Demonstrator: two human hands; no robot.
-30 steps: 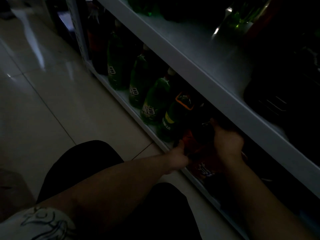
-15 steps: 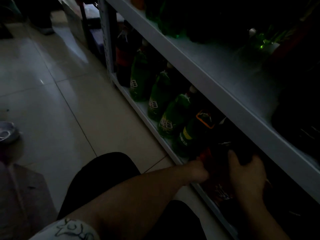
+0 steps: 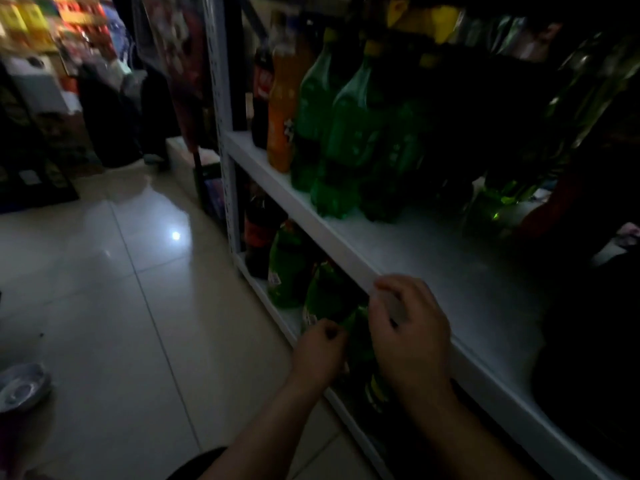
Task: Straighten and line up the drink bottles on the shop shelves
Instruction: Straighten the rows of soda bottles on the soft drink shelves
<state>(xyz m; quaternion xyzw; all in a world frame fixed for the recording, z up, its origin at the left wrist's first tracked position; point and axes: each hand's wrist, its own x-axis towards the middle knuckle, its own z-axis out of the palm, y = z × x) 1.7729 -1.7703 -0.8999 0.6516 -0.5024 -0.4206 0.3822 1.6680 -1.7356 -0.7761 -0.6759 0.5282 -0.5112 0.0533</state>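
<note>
**Both hands at a green bottle on the bottom shelf**

The light is dim. The person's left hand (image 3: 320,349) is at the front of the bottom shelf (image 3: 277,308). Its fingers (image 3: 329,332) are curled in with the tips drawn against the thumb, right at the shoulder of a green bottle (image 3: 360,341). Whether they pinch the bottle or only touch it cannot be told.

The right hand (image 3: 412,334) is on the other side of that bottle. Its fingers (image 3: 391,285) are bent and a little apart at the front lip of the middle shelf (image 3: 433,258). What they hold, if anything, is hidden, so their grip cannot be told either.

The green bottle stands between the two sets of fingers, under the middle shelf. A yellow label shows on it below the right wrist.

Beyond the left fingers, further along the bottom shelf, stand a second green bottle (image 3: 325,292) and a third green bottle (image 3: 287,268). After them comes a dark cola bottle (image 3: 258,233) with a red label, beside the shelf post (image 3: 227,133).

Above and beyond the right fingers, a row stands on the middle shelf. A small cola bottle (image 3: 263,81) is nearest the post, then an orange bottle (image 3: 282,112), then tall green bottles (image 3: 349,133).

Left of the left fingers lies the tiled floor (image 3: 104,306). A metal dish (image 3: 20,389) sits well apart at the edge of view.
</note>
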